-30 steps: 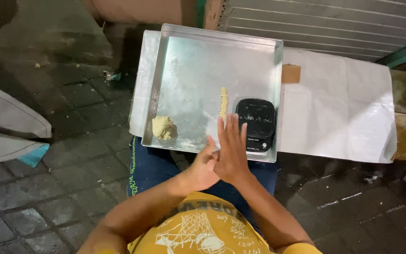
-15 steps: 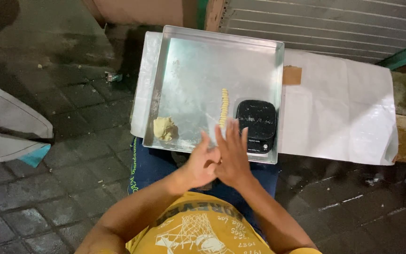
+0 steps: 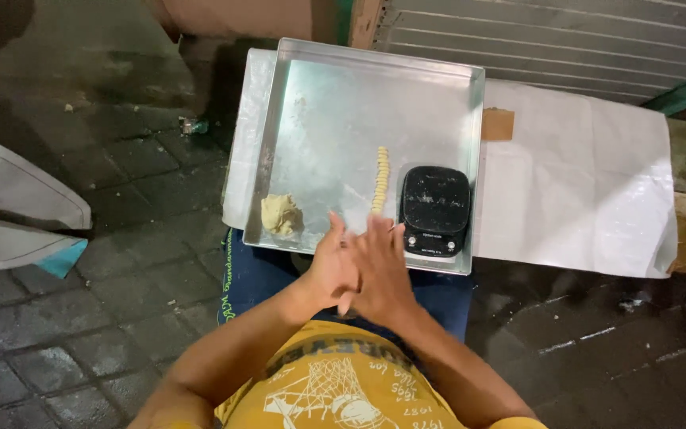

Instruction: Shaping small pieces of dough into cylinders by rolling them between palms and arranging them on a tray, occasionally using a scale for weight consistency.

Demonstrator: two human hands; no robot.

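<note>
My left hand (image 3: 329,268) and my right hand (image 3: 384,270) are pressed flat together, palm to palm, just over the near edge of a square metal tray (image 3: 343,95). Whatever lies between the palms is hidden. On the tray, a pale lump of dough (image 3: 281,214) rests at the near left corner. A straight row of several small dough pieces (image 3: 379,179) runs away from my hands. A black kitchen scale (image 3: 435,208) stands at the near right of the tray, just beyond my right fingertips.
The tray lies on my lap in blue trousers and on a white sheet (image 3: 581,175) spread over a low ledge. A small brown card (image 3: 498,124) sits on the sheet. Dark paving stones (image 3: 81,238) lie to the left, with a white and teal object (image 3: 17,214) at the left edge.
My palms have slid against each other: the left hand has moved forward and the right hand has drawn back a little. The tray, dough and scale have not moved.
</note>
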